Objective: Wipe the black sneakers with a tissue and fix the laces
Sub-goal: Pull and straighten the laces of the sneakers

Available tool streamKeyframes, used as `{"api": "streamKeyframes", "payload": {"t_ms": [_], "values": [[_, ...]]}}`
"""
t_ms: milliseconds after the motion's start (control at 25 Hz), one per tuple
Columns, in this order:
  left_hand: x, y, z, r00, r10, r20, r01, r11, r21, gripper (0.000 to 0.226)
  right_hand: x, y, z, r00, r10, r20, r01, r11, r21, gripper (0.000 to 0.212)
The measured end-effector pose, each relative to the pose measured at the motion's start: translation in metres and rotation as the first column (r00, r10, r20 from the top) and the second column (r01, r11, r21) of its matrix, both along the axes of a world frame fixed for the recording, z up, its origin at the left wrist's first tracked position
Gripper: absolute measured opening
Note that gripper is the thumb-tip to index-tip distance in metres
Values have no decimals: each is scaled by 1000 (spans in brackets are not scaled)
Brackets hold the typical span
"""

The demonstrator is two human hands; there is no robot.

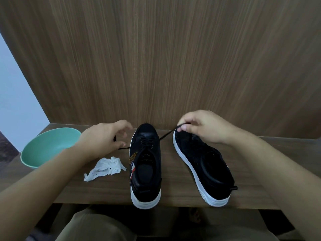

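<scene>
Two black sneakers with white soles stand on a narrow wooden shelf (173, 188), toes toward the wall. The left sneaker (145, 164) is in the middle, and its black lace is pulled out to both sides. My left hand (104, 136) grips the left lace end (124, 148) beside the shoe's toe. My right hand (203, 126) pinches the right lace end (166, 134) above the toe of the right sneaker (203, 166), which is angled outward. A crumpled white tissue (106, 168) lies on the shelf, left of the middle sneaker.
A mint-green bowl (46, 145) sits at the shelf's left end. A brown wood-grain wall (165, 58) rises directly behind the shoes. My knees in beige trousers (97, 225) are below the shelf's front edge.
</scene>
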State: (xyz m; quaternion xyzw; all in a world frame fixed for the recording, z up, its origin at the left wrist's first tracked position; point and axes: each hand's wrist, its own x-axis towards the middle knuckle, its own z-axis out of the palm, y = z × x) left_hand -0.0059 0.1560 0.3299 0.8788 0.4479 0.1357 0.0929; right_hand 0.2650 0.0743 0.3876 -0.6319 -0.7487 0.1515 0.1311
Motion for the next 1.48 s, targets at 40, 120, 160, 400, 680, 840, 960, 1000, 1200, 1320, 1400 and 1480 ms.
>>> {"api": "streamKeyframes", "payload": {"t_ms": [40, 120, 160, 400, 680, 840, 960, 1000, 1200, 1320, 1400, 1480], "values": [[6, -9, 13, 992, -68, 111, 81, 989, -123, 44, -10, 0, 12, 999, 50, 7, -49, 999, -7, 15], [17, -22, 30, 968, -148, 202, 206, 929, -307, 57, -32, 2, 31, 980, 165, 109, -164, 986, -15, 18], [21, -25, 33, 962, -186, 198, 248, 897, -365, 51, -44, 4, 38, 963, 206, 171, -207, 978, -12, 20], [26, -26, 41, 937, -130, 325, 272, 854, -443, 17, -60, 23, 25, 956, 194, 222, -225, 966, 127, 18], [38, -26, 44, 836, 160, 525, 173, 831, -529, 18, -82, 28, -83, 842, -86, -533, 144, 987, 67, 15], [32, -11, 38, 878, 65, 475, 87, 952, -292, 17, -80, 25, -79, 735, -55, -676, -4, 996, -86, 19], [12, 1, 30, 986, -85, -141, 102, 987, 121, 34, -67, 31, -84, 805, -121, -581, 81, 992, -95, 26], [5, 3, 28, 916, -73, -395, 159, 969, 188, 37, -64, 33, -87, 814, -157, -559, 121, 987, -101, 27], [-23, 12, 19, 805, -72, -589, 259, 936, 239, 36, -67, 36, -91, 938, -219, -270, 187, 972, -141, 24], [-29, 19, 13, 837, -39, -546, 241, 921, 304, 33, -72, 40, -89, 960, -254, -116, 238, 961, -140, 24], [-29, 24, 21, 898, -67, -435, 264, 873, 410, 26, -76, 42, -87, 963, -264, -46, 257, 959, -117, 24], [-15, 24, 38, 962, -135, -238, 235, 855, 462, 19, -79, 42, -84, 977, -205, 66, 207, 978, -38, 24]]}}
